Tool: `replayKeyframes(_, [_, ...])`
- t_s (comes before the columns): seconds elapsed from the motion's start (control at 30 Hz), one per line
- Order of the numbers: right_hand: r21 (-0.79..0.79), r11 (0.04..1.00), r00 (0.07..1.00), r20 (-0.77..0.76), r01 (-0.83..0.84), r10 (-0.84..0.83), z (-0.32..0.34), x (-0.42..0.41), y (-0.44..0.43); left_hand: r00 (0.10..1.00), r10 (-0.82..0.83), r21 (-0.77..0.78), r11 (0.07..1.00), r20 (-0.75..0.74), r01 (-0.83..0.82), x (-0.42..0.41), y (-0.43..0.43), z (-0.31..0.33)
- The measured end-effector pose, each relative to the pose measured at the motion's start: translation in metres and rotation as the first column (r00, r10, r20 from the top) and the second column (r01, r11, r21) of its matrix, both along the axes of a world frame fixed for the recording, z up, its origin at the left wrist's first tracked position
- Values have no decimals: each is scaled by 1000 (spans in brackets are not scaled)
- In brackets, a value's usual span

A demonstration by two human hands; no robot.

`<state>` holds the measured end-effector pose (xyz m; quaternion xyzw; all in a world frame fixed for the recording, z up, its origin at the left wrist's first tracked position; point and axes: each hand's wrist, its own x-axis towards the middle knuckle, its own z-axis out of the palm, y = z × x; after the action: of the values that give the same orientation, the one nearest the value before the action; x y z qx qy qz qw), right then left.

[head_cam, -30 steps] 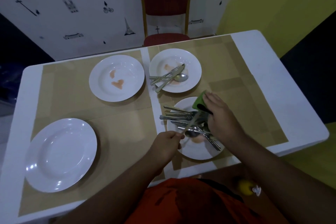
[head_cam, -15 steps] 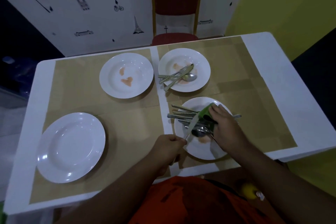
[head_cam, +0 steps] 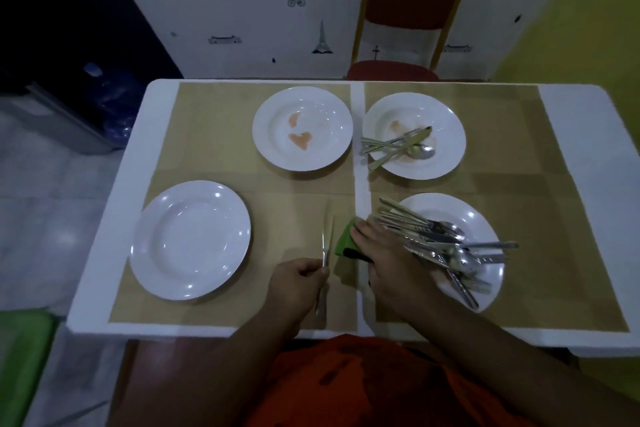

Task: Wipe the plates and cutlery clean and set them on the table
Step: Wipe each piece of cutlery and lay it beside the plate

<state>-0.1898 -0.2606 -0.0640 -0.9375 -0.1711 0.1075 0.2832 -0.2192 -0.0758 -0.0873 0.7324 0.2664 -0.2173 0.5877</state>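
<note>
My left hand (head_cam: 298, 279) grips a table knife (head_cam: 325, 243) by its handle, blade pointing away, just right of a clean white plate (head_cam: 190, 239). Beside the blade, my right hand (head_cam: 384, 253) holds a green cloth (head_cam: 344, 241). To the right of that hand, a white plate (head_cam: 481, 218) carries a heap of several forks, spoons and knives (head_cam: 440, 243). At the back stand a plate with orange smears (head_cam: 303, 128) and another smeared plate (head_cam: 443, 121) holding a few pieces of cutlery (head_cam: 398, 147).
The white table (head_cam: 588, 156) is covered with tan mats (head_cam: 214, 135). A red chair (head_cam: 394, 69) stands against the far edge. Something green (head_cam: 20, 357) is on the floor at the lower left, and a dark cabinet (head_cam: 52, 107) stands to the left.
My left hand has carried the knife leftward off the cutlery plate onto the mat near the clean plate. My right hand with the green cloth has followed to the left.
</note>
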Motion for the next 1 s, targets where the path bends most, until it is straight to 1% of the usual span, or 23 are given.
replayKeyframes(0.1, [-2, 993, 991, -60, -120, 119, -8, -2, 17, 999, 17, 158, 987, 47, -25, -6, 22, -11])
replayKeyframes(0.17, [-14, 988, 983, -95, -157, 155, -14, -3, 26, 999, 24, 225, 974, 47, -34, -5, 32, -17])
replayKeyframes(0.27, [-25, 989, 983, -119, -143, 139, -24, 1, 35, 998, 41, 279, 959, 45, -52, 3, 37, -24])
replayKeyframes(0.37, [-51, 991, 986, -123, -123, 116, -33, 7, 39, 997, -9, 359, 933, 78, -20, 10, 41, -26])
replayKeyframes(0.43, [-71, 992, 986, -143, -103, 92, -37, 10, 41, 992, -24, 378, 926, 121, -24, 10, 44, -28])
replayKeyframes(0.5, [-90, 992, 986, -150, -88, 74, -39, 13, 43, 981, -97, 424, 905, 168, 17, 5, 50, -32])
replayKeyframes(0.53, [-107, 991, 986, -151, -86, 70, -41, 15, 44, 962, -196, 484, 871, 192, 81, 3, 54, -34])
replayKeyframes(0.57, [-126, 988, 986, -151, -85, 66, -42, 16, 45, 921, -322, 559, 815, 219, 152, 1, 58, -36])
replayKeyframes(0.6, [-142, 987, 987, -152, -81, 59, -44, 16, 46, 853, -457, 635, 743, 252, 210, 1, 61, -37])
replayKeyframes(0.67, [-147, 986, 988, -148, -76, 54, -48, 14, 49, 674, -690, 763, 577, 263, 292, 1, 69, -41])
replayKeyframes(0.7, [-153, 984, 988, -143, -87, 65, -50, 13, 49, 600, -767, 810, 492, 229, 319, 1, 71, -44])
replayKeyframes(0.73, [-170, 980, 987, -139, -106, 83, -53, 11, 50, 549, -819, 839, 410, 167, 358, 1, 73, -46])
replayKeyframes(0.77, [-193, 973, 986, -135, -125, 100, -56, 9, 50, 522, -848, 843, 345, 91, 414, 0, 74, -48])
replayKeyframes(0.8, [-214, 967, 985, -132, -137, 110, -59, 7, 50, 510, -859, 836, 307, 38, 455, -2, 75, -51])
replayKeyframes(0.83, [-231, 963, 985, -132, -140, 111, -61, 5, 50, 505, -863, 817, 292, 0, 498, -3, 76, -54])
replayKeyframes(0.9, [-247, 959, 985, -134, -141, 110, -63, 2, 50, 507, -861, 807, 273, -38, 524, -7, 79, -56])
replayKeyframes(0.93, [-247, 958, 985, -131, -145, 116, -64, 0, 51, 502, -863, 812, 258, -49, 524, -9, 80, -56])
replayKeyframes(1.0, [-237, 958, 982, -133, -160, 131, -64, -4, 52, 498, -866, 810, 267, -36, 522, -13, 84, -54])
